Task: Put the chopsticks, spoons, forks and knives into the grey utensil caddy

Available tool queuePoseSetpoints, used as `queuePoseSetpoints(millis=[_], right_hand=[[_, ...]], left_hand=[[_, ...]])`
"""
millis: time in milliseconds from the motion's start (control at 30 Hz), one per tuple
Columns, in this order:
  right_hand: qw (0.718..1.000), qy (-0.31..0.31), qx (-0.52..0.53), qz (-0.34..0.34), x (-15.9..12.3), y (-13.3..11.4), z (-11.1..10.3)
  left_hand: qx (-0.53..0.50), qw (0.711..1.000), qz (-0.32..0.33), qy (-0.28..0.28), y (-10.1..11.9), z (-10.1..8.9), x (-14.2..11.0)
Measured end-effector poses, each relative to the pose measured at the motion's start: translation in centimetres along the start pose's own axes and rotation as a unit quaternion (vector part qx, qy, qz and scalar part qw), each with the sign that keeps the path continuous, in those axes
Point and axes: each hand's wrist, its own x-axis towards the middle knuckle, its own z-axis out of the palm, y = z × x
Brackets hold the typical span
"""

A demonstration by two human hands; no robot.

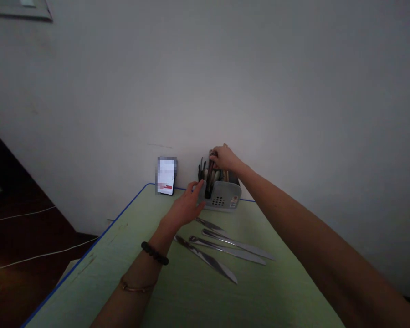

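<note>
A grey plastic utensil caddy (pixel 225 195) with round holes in its front stands at the table's back, against the wall. My right hand (pixel 223 157) reaches over it, its fingers closed around the top of a long dark utensil (pixel 209 177). That utensil stands nearly upright at the caddy's front left; its kind is not clear. My left hand (pixel 187 205) is at the caddy's left end, fingers spread and fingertips against its side. Black-handled utensils (pixel 201 172) and others poke up inside. In front lie several metal table knives, among them a near knife (pixel 210 262) and a right-hand knife (pixel 242 244).
A phone (pixel 166 175) with a lit screen leans on the wall left of the caddy. The pale green table (pixel 191 303) has a blue edge (pixel 102 239). White cables (pixel 51 254) run over the dark floor at the left.
</note>
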Motion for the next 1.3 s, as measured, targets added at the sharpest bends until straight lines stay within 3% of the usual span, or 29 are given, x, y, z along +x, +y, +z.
queuePoseSetpoints(millis=[233,467,1000,1133,1300], right_hand=[[0.99,-0.007,-0.142,-0.022,-0.4,0.2,-1.0],[0.974,0.009,-0.222,-0.05,-0.9,0.3,-0.4],[0.963,0.025,-0.237,-0.128,-1.2,1.2,-0.2],[0.959,0.05,-0.247,-0.127,-1.3,2.0,-0.4],[0.96,0.034,-0.252,-0.121,-1.2,2.5,-0.3]], left_hand=[[0.0,1.0,0.0,-0.005,-0.4,0.4,0.1],[-0.017,1.0,0.007,-0.002,-0.5,0.5,0.0],[-0.025,1.0,0.01,-0.006,-0.8,0.7,0.1],[-0.026,1.0,0.006,-0.004,-0.9,0.8,0.0],[-0.031,1.0,0.003,-0.005,-0.8,0.7,0.0]])
